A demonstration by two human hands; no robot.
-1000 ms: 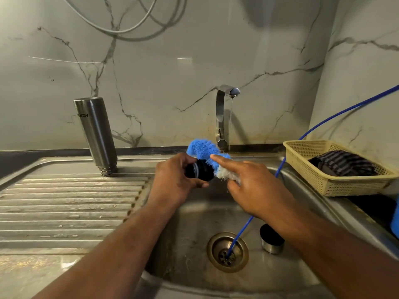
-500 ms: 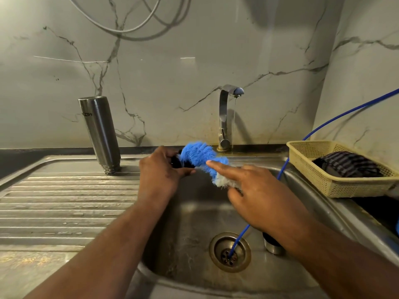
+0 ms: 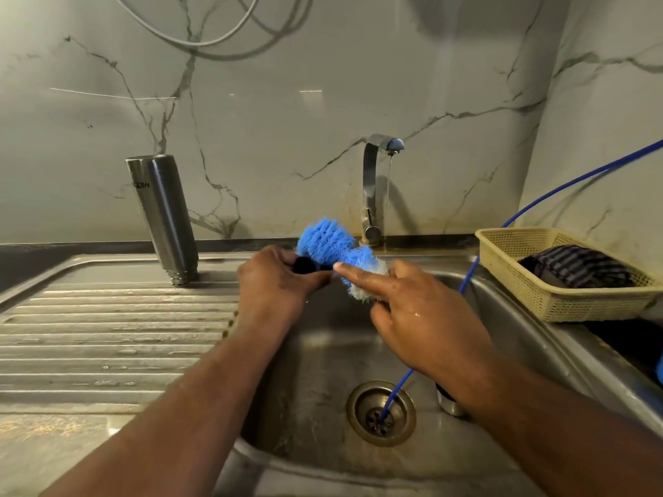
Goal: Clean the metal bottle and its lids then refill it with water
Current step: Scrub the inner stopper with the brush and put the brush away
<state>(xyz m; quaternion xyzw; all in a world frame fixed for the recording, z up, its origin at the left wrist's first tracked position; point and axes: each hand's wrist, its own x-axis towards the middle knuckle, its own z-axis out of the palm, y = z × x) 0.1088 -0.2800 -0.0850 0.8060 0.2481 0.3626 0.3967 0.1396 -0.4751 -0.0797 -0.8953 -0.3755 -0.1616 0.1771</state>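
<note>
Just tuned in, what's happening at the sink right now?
A person is scrubbing over the sink. The left hand grips a small black lid, and the right hand holds a blue brush against it. The metal bottle stands upside down on the drainboard, untouched. What looks like a second lid sits in the sink near the drain, partly hidden by the right forearm. The tap runs a thin stream.

Dim, warm light; glare streaks on the marble wall (image 3: 251, 113), soft tap (image 3: 373, 188) shadow, wide-angle edge bending.
</note>
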